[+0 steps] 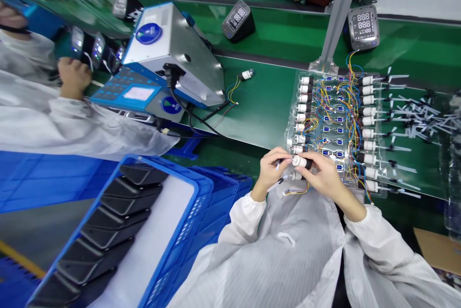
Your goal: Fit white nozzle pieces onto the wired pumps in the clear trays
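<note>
Over the front left corner of a clear plastic tray [292, 128], my two hands meet at a small white-and-black cylindrical pump motor [299, 161]. My right hand [326, 176] grips its black end between thumb and fingers. Pinched at the white end, my left hand [272, 169] holds a thin tube with a dark fitting, partly hidden by the fingers. Similar motors with coloured wires line both sides of the tray. Those in the right row [368, 110] carry black fittings and pale tubes. A white connector with wires [293, 192] hangs below my hands.
Loose tubes with black fittings [419, 116] lie right of the tray. One wired motor [247, 75] rests near a grey-and-blue test machine [180, 49]. Display units [363, 27] stand behind a metal post [340, 15]. Blue crates [196, 188] are at left; a co-worker's hand [74, 75] is beyond.
</note>
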